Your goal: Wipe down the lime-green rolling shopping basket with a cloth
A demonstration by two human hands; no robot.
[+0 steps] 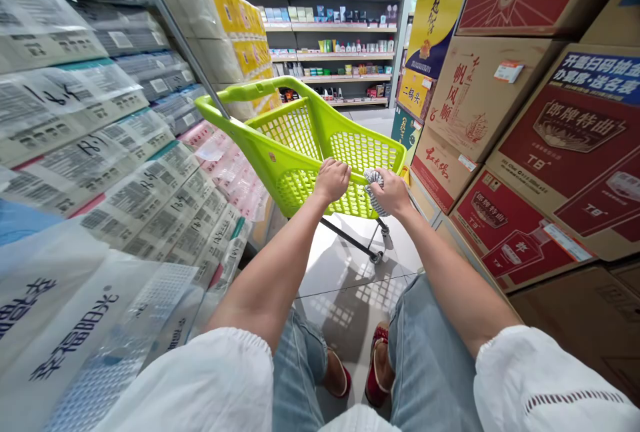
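A lime-green plastic shopping cart [257, 145] with lattice sides stands on the floor in front of me, turned at an angle. My left hand [333, 180] is closed over its near rim. To the right on the same rim, my right hand [393, 191] is closed on a grey-and-white striped cloth [373, 187], with the cloth bunched between palm and cart. The cart's far handle bar [245, 91] is out of both hands' reach. Dark legs and small casters [376, 257] show below the basket.
Stacked plastic-wrapped packages [115, 152] line the left side, with yellow-and-white packs [245, 25] beyond. Cartons [480, 92] are piled close on the right. Across the aisle's end stands a shelf unit [345, 25] of small boxes and bottles. Grey floor tiles [320, 265] lie below the cart.
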